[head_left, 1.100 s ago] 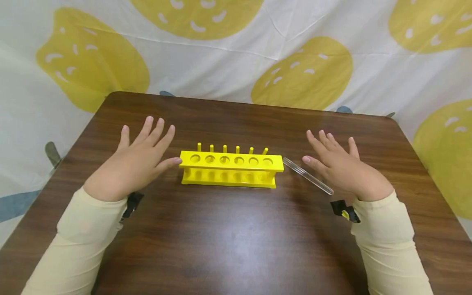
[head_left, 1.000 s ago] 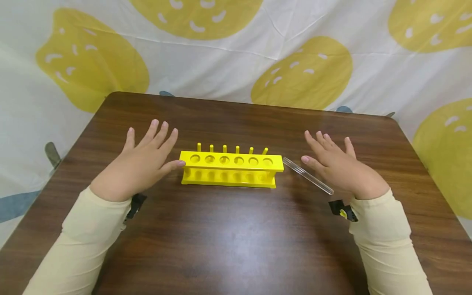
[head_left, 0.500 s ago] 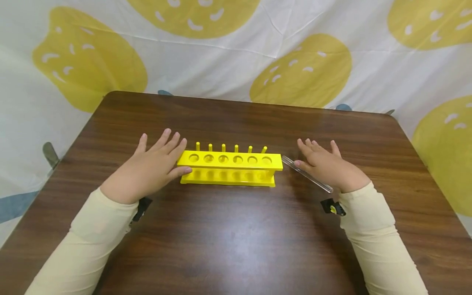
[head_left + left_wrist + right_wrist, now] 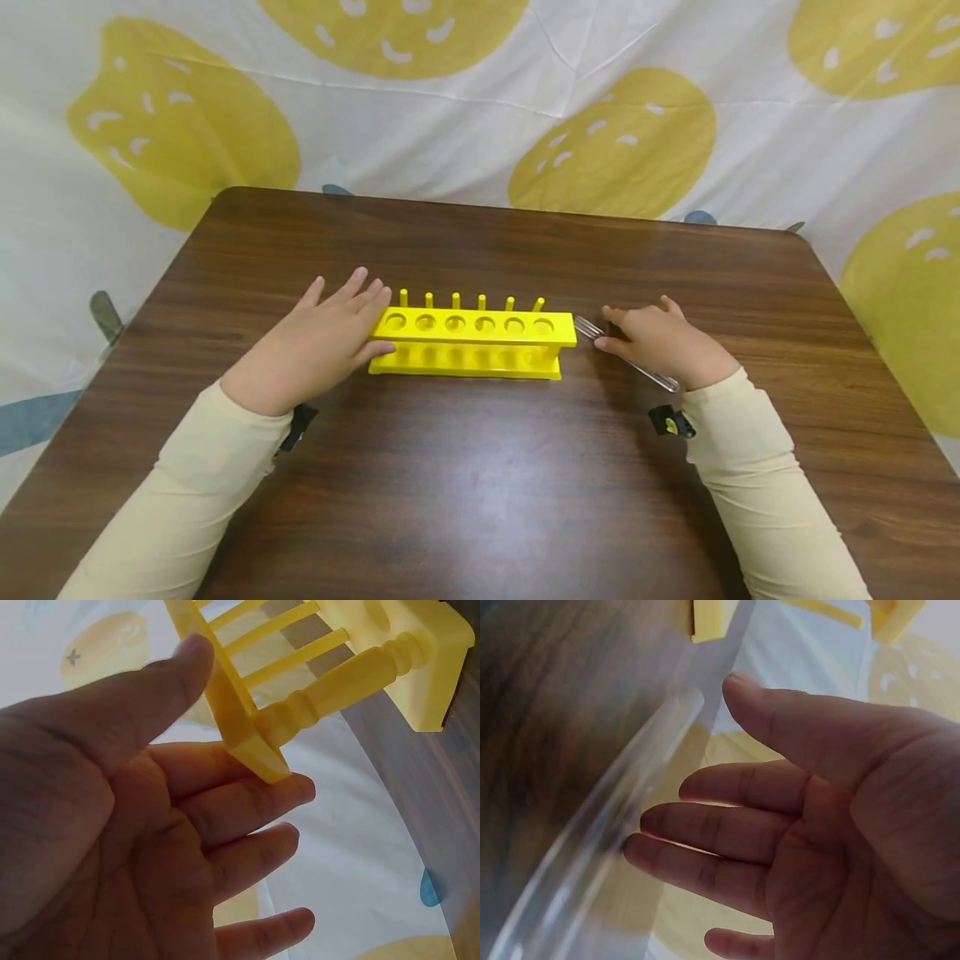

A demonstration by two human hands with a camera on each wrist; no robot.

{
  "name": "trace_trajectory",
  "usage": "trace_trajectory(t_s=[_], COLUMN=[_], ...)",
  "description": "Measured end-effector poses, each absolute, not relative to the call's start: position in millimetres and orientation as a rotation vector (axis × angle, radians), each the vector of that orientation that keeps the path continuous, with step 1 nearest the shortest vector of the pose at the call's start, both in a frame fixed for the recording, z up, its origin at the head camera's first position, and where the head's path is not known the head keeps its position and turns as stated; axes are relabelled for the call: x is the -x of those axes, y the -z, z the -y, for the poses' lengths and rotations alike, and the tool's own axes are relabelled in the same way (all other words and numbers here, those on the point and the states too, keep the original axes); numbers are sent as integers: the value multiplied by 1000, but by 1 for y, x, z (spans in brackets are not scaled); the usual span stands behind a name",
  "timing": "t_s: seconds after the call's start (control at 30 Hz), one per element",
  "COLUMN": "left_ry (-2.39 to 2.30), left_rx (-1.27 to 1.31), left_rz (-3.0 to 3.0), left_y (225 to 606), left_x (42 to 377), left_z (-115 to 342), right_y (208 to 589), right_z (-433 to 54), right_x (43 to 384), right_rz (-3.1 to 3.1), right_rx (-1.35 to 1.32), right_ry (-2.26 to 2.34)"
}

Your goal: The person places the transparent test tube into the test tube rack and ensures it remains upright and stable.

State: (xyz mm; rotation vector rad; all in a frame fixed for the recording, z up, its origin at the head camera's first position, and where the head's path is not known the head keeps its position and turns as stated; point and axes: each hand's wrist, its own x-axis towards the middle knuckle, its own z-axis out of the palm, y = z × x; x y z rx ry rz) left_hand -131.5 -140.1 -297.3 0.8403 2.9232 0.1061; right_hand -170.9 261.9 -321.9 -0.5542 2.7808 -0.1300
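Observation:
A yellow test tube rack (image 4: 468, 342) with a row of round holes and upright pegs stands on the brown table. At its left end is my left hand (image 4: 311, 346), thumb in front of the top plate and index finger behind it; in the left wrist view the thumb (image 4: 196, 660) lies against the plate's edge. A clear glass test tube (image 4: 651, 375) lies slantwise to the right of the rack. Over it hovers my right hand (image 4: 660, 342), thumb and fingers apart, partly covering it. The right wrist view shows nothing between those fingers (image 4: 712, 825), the tube beside their tips.
The dark wood table (image 4: 465, 492) ends at a far edge behind the rack. Beyond it hangs a white curtain (image 4: 450, 125) printed with yellow lemon shapes. A black wrist camera (image 4: 671, 421) sits at the right cuff.
My left hand has moved right, to the rack's left end, and its thumb and fingers have come around the top plate. My right hand has moved left and lower, over the test tube.

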Motion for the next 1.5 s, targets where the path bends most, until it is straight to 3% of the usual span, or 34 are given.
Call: trace_trajectory(t_s=[0.73,1.1,1.5], left_ry=[-126,-127,-125], left_rx=[-935,-931,-920], left_rz=[-3012,-3022,-3017], left_y=[301,302,304], left_x=[134,134,133], left_z=[140,138,138], right_y=[350,346,324], right_z=[-238,-238,-255], right_x=[171,167,168], right_rz=[-3131,-3146,-3032], right_rx=[656,693,593], right_ry=[-65,-112,270])
